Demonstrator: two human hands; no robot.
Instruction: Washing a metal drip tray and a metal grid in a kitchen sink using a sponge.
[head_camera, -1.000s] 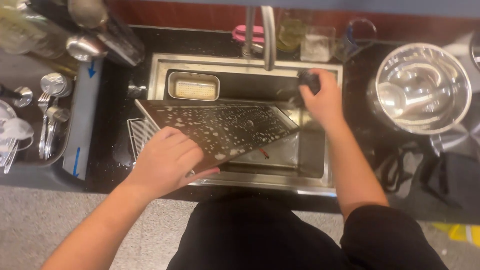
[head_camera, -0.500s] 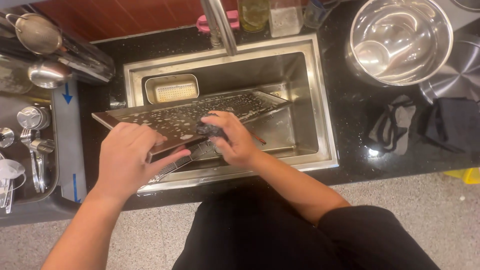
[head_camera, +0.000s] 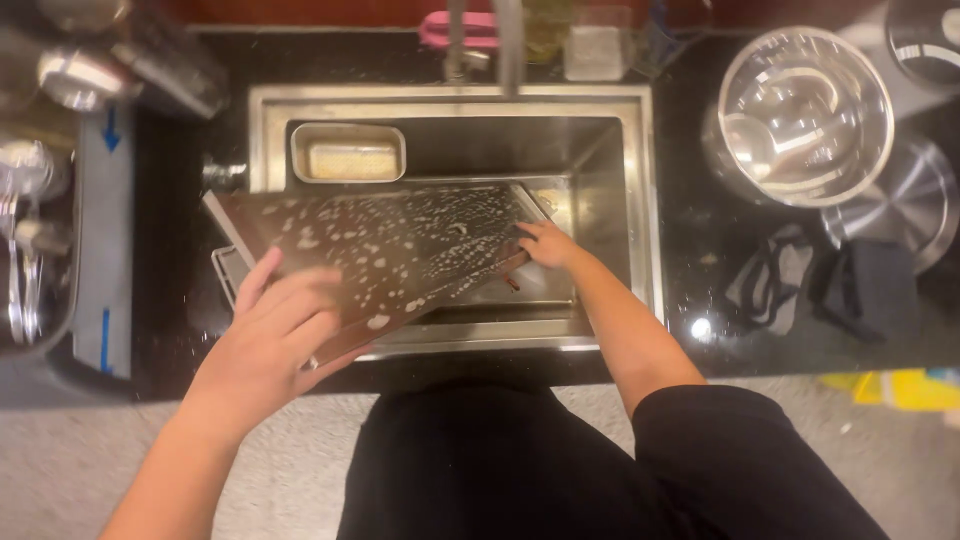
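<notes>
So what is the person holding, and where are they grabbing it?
A soapy brown board over the sink. The left hand grips its near-left corner; the right hand holds its right edge.

Warm indoor light, soft focus, blurred hand

Warm, moderately bright light falls from above onto the steel sink (head_camera: 640, 200), whose rim shines while its basin stays shadowed. Right of the sink, the steel bowl (head_camera: 805, 115) throws bright glare, and small highlights dot the black counter (head_camera: 700, 290). Near the sink's left front corner, the left hand (head_camera: 270, 345) is motion-blurred. Far left of the sink, objects smear out of focus.
</notes>
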